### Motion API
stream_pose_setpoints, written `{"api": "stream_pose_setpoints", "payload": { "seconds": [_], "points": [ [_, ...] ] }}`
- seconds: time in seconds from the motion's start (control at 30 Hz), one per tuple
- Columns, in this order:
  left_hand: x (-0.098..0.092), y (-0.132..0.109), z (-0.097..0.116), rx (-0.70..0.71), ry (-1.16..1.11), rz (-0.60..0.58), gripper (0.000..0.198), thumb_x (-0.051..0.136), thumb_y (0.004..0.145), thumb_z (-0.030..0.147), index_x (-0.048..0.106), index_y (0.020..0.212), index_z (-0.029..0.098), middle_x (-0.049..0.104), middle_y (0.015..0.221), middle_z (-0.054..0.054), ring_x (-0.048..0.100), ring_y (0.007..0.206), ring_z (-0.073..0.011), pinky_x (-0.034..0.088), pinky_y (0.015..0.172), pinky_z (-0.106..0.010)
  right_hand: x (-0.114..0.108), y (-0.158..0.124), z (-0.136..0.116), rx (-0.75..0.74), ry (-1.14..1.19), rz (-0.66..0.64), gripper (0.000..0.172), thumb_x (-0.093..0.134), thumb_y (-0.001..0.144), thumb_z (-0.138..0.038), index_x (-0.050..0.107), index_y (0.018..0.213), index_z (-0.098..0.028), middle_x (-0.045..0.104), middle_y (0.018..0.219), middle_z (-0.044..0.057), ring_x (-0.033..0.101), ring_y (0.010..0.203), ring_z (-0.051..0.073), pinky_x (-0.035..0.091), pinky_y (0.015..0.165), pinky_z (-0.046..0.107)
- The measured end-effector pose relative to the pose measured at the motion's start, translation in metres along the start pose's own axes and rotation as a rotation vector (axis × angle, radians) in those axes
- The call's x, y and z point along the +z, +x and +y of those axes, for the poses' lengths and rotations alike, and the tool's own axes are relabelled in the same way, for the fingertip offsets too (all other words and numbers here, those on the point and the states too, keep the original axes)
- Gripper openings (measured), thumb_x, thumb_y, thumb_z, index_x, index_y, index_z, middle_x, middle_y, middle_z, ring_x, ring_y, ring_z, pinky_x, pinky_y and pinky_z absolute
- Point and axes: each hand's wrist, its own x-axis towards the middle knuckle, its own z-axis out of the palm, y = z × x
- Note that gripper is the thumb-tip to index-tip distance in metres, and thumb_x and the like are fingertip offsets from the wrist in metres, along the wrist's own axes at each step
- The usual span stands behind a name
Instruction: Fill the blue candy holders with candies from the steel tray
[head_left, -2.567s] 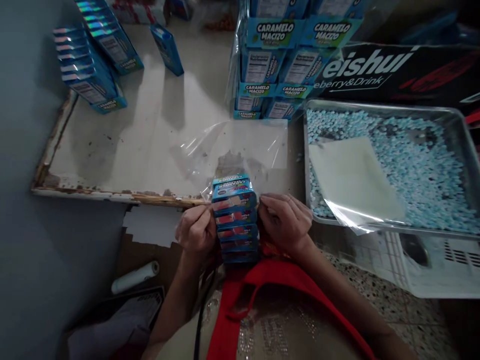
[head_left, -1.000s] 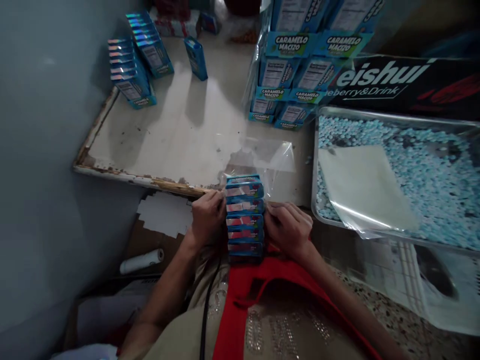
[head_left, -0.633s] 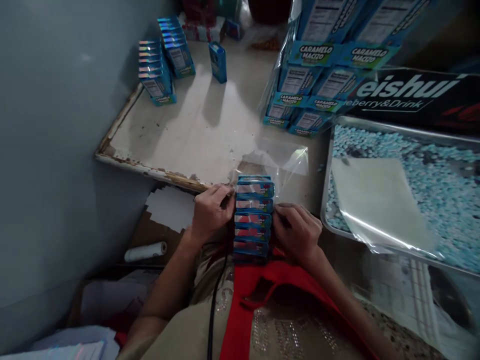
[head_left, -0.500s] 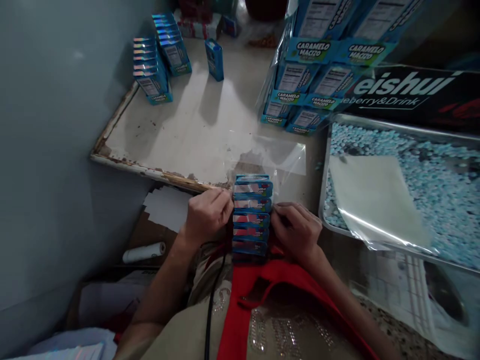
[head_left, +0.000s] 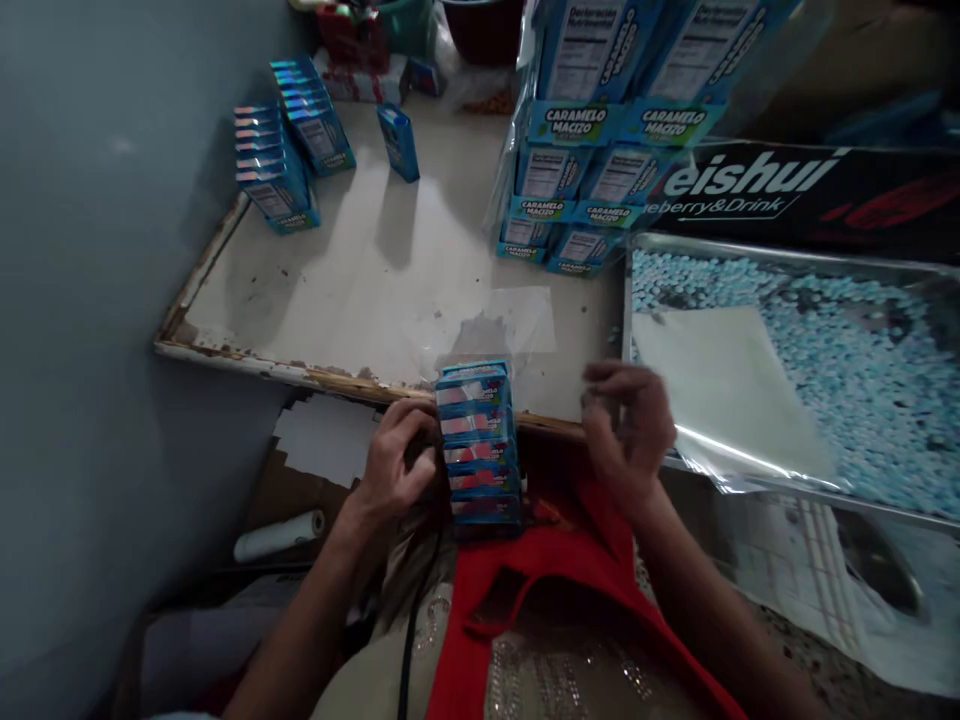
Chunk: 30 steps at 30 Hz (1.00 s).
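A stack of blue candy boxes (head_left: 478,443) stands on its side against the table's front edge, partly on a clear plastic sheet (head_left: 487,325). My left hand (head_left: 397,462) is closed against the stack's left side and holds it. Off to the right of the stack, my right hand (head_left: 628,428) hangs in the air with its fingers curled and blurred by motion, touching nothing that I can see.
A metal tray (head_left: 787,255) of pale blue candies with a white sheet (head_left: 720,385) on it lies at right. Wrapped "Caramelo Macizo" packs (head_left: 592,150) stand behind. More blue boxes (head_left: 281,160) sit at far left. The worn white tabletop (head_left: 337,280) meets a grey wall at left.
My right hand has let go of the stack's right side and moved up and to the right. My left hand has stayed on the stack.
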Motion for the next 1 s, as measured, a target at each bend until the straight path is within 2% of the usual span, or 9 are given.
{"api": "stream_pose_setpoints", "payload": {
  "seconds": [0.07, 0.13, 0.23, 0.3, 0.4, 0.53, 0.8, 0.9, 1.0],
  "points": [
    [0.009, -0.001, 0.003, -0.224, -0.354, 0.109, 0.032, 0.060, 0.096, 0.051, 0.063, 0.111, 0.024, 0.073, 0.124, -0.014, 0.071, 0.118, -0.0283, 0.061, 0.097, -0.042, -0.006, 0.025, -0.007, -0.112, -0.042, -0.023, 0.020, 0.068, 0.092, -0.024, 0.062, 0.111, -0.028, 0.071, 0.119, 0.015, 0.070, 0.115, 0.036, 0.059, 0.096, 0.054],
    [0.019, 0.006, 0.005, -0.361, -0.588, 0.201, 0.064, 0.067, 0.092, 0.065, 0.053, 0.140, 0.025, 0.068, 0.141, -0.017, 0.067, 0.132, -0.0301, 0.059, 0.102, -0.041, -0.002, 0.050, -0.014, -0.291, -0.127, -0.177, 0.030, 0.071, 0.093, -0.028, 0.063, 0.123, -0.027, 0.068, 0.135, 0.018, 0.063, 0.134, 0.040, 0.053, 0.111, 0.059],
    [0.030, 0.027, 0.011, -0.418, -0.702, 0.184, 0.116, 0.086, 0.076, 0.066, 0.024, 0.168, 0.031, 0.055, 0.161, -0.020, 0.062, 0.141, -0.0346, 0.058, 0.107, -0.044, 0.025, 0.081, -0.017, -0.427, -0.254, -0.434, 0.054, 0.074, 0.095, -0.039, 0.058, 0.144, -0.024, 0.055, 0.160, 0.019, 0.046, 0.155, 0.043, 0.043, 0.123, 0.065],
    [0.033, 0.039, 0.017, -0.458, -0.745, 0.116, 0.127, 0.091, 0.075, 0.057, 0.013, 0.173, 0.034, 0.057, 0.159, -0.019, 0.067, 0.134, -0.0361, 0.061, 0.104, -0.047, 0.046, 0.096, -0.012, -0.414, -0.311, -0.567, 0.071, 0.078, 0.093, -0.049, 0.052, 0.154, -0.024, 0.052, 0.164, 0.018, 0.045, 0.155, 0.043, 0.044, 0.122, 0.064],
    [0.033, 0.046, 0.024, -0.516, -0.837, 0.058, 0.120, 0.090, 0.076, 0.045, 0.020, 0.173, 0.032, 0.063, 0.153, -0.015, 0.072, 0.126, -0.0356, 0.062, 0.103, -0.049, 0.067, 0.115, 0.000, -0.409, -0.313, -0.793, 0.075, 0.077, 0.093, -0.056, 0.052, 0.157, -0.024, 0.064, 0.154, 0.016, 0.061, 0.138, 0.036, 0.053, 0.110, 0.051],
    [0.027, 0.046, 0.022, -0.509, -0.889, -0.016, 0.105, 0.091, 0.070, 0.041, 0.046, 0.164, 0.026, 0.070, 0.144, -0.014, 0.071, 0.127, -0.0382, 0.060, 0.106, -0.050, 0.069, 0.132, 0.005, -0.487, -0.292, -1.005, 0.068, 0.071, 0.099, -0.046, 0.050, 0.159, -0.024, 0.075, 0.137, 0.012, 0.072, 0.112, 0.028, 0.056, 0.090, 0.037],
    [0.023, 0.046, 0.011, -0.533, -0.809, -0.048, 0.095, 0.091, 0.071, 0.043, 0.054, 0.157, 0.023, 0.075, 0.133, -0.014, 0.074, 0.119, -0.0381, 0.061, 0.103, -0.051, 0.056, 0.139, -0.014, -0.634, -0.641, -0.968, 0.065, 0.054, 0.099, -0.013, 0.048, 0.162, -0.029, 0.075, 0.134, 0.012, 0.072, 0.094, 0.025, 0.043, 0.065, 0.032],
    [0.025, 0.046, 0.015, -0.549, -0.798, -0.032, 0.093, 0.089, 0.072, 0.042, 0.054, 0.156, 0.022, 0.077, 0.126, -0.012, 0.075, 0.113, -0.0355, 0.061, 0.100, -0.049, 0.062, 0.141, -0.018, -0.515, -0.725, -0.994, 0.049, 0.046, 0.106, -0.019, 0.058, 0.153, -0.025, 0.075, 0.129, 0.013, 0.073, 0.095, 0.028, 0.043, 0.064, 0.033],
    [0.025, 0.044, 0.019, -0.507, -0.743, -0.023, 0.087, 0.086, 0.075, 0.044, 0.056, 0.153, 0.021, 0.076, 0.128, -0.012, 0.074, 0.113, -0.0342, 0.061, 0.100, -0.047, 0.070, 0.148, -0.015, -0.382, -0.635, -0.912, 0.045, 0.063, 0.105, -0.041, 0.061, 0.144, -0.019, 0.078, 0.124, 0.015, 0.073, 0.099, 0.031, 0.047, 0.071, 0.035]
  ]
}}
